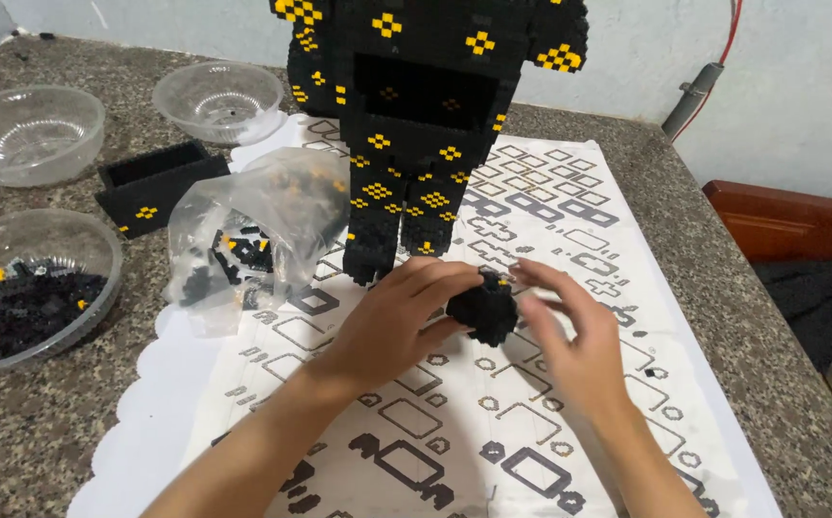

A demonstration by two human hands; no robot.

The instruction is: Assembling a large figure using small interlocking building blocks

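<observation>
**Soft, even light; motion blur on one hand**

The scene is moderately bright under diffuse light with no hard beam. Shadows are faint: a soft one lies under the hands on the patterned white mat [531,422], and another beside the black-and-yellow brick figure [426,115]. The clear plastic bag [243,230] and the empty clear bowls [23,129] carry mild white glare. The figure's black bricks are so dark that their surface detail is lost. The right hand [574,331] is smeared by motion blur at its fingers, while the left hand [402,321] is sharper. The granite desk [42,441] looks slightly soft and grainy towards the edges, and straight lines bow a little there.
</observation>
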